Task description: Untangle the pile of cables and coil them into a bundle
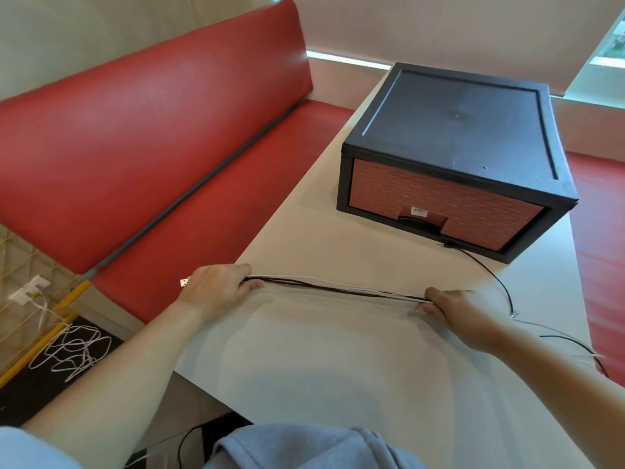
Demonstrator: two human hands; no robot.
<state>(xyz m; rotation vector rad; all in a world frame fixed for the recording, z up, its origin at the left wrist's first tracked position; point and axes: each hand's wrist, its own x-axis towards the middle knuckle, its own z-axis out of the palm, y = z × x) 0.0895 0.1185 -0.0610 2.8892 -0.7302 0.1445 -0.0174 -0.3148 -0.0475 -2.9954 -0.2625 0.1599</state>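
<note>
Cables (338, 290) stretched taut between left hand (216, 287) and right hand (460, 309), both pinching strands; loose tail near drawer box (453, 164) may snag, re-tangle.

Table (338, 360): pale grey top, filling centre and lower right of frame.
- Carries at upper right a black drawer box (456, 137) with brick-red front, standing flat.
- Carries a black cable (500, 280), curving from the box front toward the right edge.
- Carries a white cable (548, 328), trailing off at lower right.
- Cable strands (338, 291), black and white, stretched straight across mid-frame just over the top; ends gripped in left hand (216, 289) and right hand (463, 309).

Floor mat (30, 394): dark, lower left of frame.
- Bears a loose tangle of white cord (72, 350).
</note>
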